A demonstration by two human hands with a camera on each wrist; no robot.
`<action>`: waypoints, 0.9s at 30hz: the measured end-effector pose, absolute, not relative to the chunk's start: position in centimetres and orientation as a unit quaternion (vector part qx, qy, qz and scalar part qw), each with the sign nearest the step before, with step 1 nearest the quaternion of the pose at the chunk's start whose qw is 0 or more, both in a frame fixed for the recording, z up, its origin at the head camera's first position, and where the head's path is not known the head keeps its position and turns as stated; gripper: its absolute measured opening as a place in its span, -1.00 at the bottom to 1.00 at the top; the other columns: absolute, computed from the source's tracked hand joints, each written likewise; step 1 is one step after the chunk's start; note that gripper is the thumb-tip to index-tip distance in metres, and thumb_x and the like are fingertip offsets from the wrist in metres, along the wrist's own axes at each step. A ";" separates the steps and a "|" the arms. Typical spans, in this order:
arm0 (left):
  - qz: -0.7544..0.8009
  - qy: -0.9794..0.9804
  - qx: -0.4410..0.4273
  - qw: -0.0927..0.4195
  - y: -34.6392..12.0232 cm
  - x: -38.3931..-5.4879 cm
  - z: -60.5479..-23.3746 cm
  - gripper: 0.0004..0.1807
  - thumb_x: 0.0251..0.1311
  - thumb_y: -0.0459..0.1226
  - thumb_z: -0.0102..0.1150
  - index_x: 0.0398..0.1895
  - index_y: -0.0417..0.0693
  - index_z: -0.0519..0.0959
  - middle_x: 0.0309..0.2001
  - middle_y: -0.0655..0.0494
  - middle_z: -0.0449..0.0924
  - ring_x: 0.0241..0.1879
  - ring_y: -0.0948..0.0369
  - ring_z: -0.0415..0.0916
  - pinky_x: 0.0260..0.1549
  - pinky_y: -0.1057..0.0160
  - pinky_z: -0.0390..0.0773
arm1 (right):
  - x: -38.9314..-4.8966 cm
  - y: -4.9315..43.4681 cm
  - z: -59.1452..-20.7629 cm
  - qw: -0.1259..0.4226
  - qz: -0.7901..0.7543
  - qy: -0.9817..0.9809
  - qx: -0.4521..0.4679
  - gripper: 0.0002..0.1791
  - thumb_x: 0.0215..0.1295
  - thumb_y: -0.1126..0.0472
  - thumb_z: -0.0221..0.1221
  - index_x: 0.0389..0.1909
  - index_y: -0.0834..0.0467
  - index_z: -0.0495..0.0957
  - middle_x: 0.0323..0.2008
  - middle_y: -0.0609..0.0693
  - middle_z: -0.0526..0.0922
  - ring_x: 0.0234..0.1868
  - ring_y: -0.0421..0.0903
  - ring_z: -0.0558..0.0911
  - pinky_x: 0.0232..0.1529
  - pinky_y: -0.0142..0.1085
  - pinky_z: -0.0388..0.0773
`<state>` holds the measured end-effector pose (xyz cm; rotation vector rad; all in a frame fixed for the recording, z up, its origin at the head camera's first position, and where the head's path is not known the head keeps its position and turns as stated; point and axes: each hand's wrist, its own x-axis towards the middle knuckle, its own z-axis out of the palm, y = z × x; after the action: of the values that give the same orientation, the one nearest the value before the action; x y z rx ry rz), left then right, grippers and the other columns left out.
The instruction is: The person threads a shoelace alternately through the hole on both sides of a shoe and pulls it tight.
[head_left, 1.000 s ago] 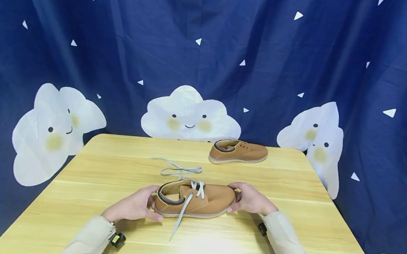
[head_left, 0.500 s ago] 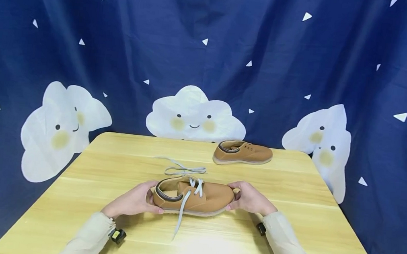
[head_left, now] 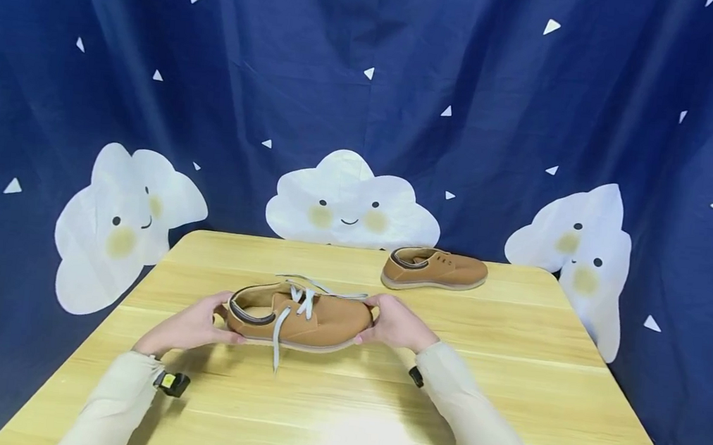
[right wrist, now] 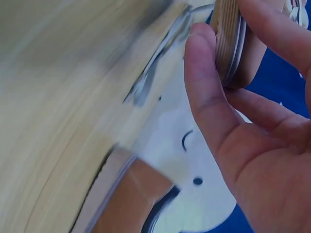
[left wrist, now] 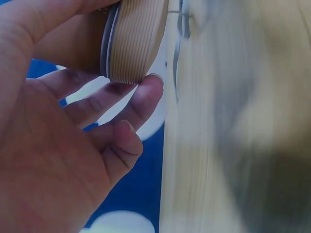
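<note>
Both hands hold a brown lace-up shoe [head_left: 335, 323] just above the table, its toe pointing right. At the heel, my left hand [head_left: 195, 323] grips with the thumb along the near side of the sole. My right hand [head_left: 395, 323] pinches the toe. Pale grey laces [head_left: 305, 304] cross the front eyelets, and one loose end hangs down the near side. The other lace length trails onto the table behind the shoe. In the left wrist view the ribbed sole [left wrist: 136, 43] shows above my fingertips; in the right wrist view fingers also reach under the sole [right wrist: 227, 39].
A second brown shoe [head_left: 435, 270], with bare eyelets, stands at the back edge of the wooden table [head_left: 289, 414]. Behind the table hangs a dark blue curtain [head_left: 366, 110] with white clouds and triangles.
Both hands have lifted the shoe off the table and moved it left and slightly away. The loose lace end now hangs free. The view has also turned a little left.
</note>
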<state>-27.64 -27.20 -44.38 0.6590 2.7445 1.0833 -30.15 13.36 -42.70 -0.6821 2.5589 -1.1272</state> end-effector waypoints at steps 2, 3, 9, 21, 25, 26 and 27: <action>0.359 0.908 0.209 0.064 -28.3 -27.8 -44.4 -0.38 0.03 -0.05 0.59 0.15 -0.03 0.57 0.01 0.09 0.63 -0.12 0.25 0.53 -0.21 0.30 0.53 | -30.5 12.2 -42.7 0.126 -0.381 0.884 -0.240 -0.28 0.05 0.31 0.55 0.29 0.29 0.55 0.12 0.18 0.70 -0.42 -0.22 0.73 -0.28 -0.35 0.67; 0.360 0.908 0.203 0.067 -28.8 -27.8 -44.4 -0.37 0.04 -0.06 0.59 0.16 -0.02 0.57 0.01 0.08 0.63 -0.11 0.24 0.53 -0.21 0.29 0.53 | -30.7 11.5 -42.8 0.123 -0.376 0.886 -0.241 -0.27 0.05 0.30 0.55 0.29 0.29 0.55 0.12 0.18 0.70 -0.41 -0.22 0.71 -0.26 -0.35 0.66; 0.373 0.904 0.188 0.094 -31.8 -28.1 -45.0 -0.43 0.09 -0.13 0.55 0.14 -0.08 0.57 0.02 0.00 0.62 -0.13 0.23 0.55 -0.19 0.26 0.54 | -31.1 8.1 -43.9 0.108 -0.361 0.892 -0.251 -0.27 0.04 0.26 0.57 0.26 0.37 0.55 0.11 0.21 0.72 -0.20 -0.14 0.69 0.04 -0.23 0.66; 0.420 0.878 0.188 0.133 -32.8 -27.7 -46.3 -0.31 0.12 -0.25 0.50 0.30 -0.31 0.46 0.06 -0.17 0.62 -0.16 0.20 0.64 -0.16 0.31 0.54 | -30.7 6.3 -45.6 0.114 -0.360 0.893 -0.245 -0.37 0.04 0.29 0.57 0.15 0.37 0.61 0.02 0.17 0.75 -0.07 -0.03 0.73 0.14 -0.18 0.66; 0.422 0.876 0.188 0.138 -32.7 -27.9 -46.6 -0.24 0.14 -0.24 0.50 0.38 -0.31 0.40 0.15 -0.25 0.59 -0.10 0.19 0.66 -0.09 0.28 0.55 | -30.8 6.5 -45.6 0.116 -0.360 0.893 -0.245 -0.43 0.05 0.28 0.56 0.11 0.33 0.64 -0.05 0.13 0.77 -0.18 -0.14 0.70 0.04 -0.25 0.67; 0.423 0.876 0.186 0.139 -32.8 -27.9 -46.7 -0.23 0.14 -0.24 0.50 0.39 -0.30 0.39 0.17 -0.25 0.58 -0.09 0.19 0.66 -0.08 0.28 0.55 | -30.8 6.5 -45.6 0.118 -0.361 0.893 -0.243 -0.43 0.05 0.28 0.56 0.11 0.32 0.64 -0.06 0.12 0.77 -0.20 -0.17 0.69 0.02 -0.28 0.66; 0.423 0.876 0.187 0.140 -32.8 -28.0 -46.8 -0.21 0.15 -0.24 0.50 0.41 -0.29 0.38 0.18 -0.25 0.58 -0.08 0.20 0.66 -0.07 0.28 0.55 | -30.9 6.5 -45.7 0.120 -0.362 0.892 -0.242 -0.44 0.05 0.28 0.56 0.10 0.32 0.65 -0.07 0.11 0.77 -0.22 -0.18 0.67 -0.02 -0.30 0.66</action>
<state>-28.01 -32.84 -46.82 0.5394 2.5301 1.2211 -30.85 6.53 -45.65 -0.7058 2.6072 -1.0587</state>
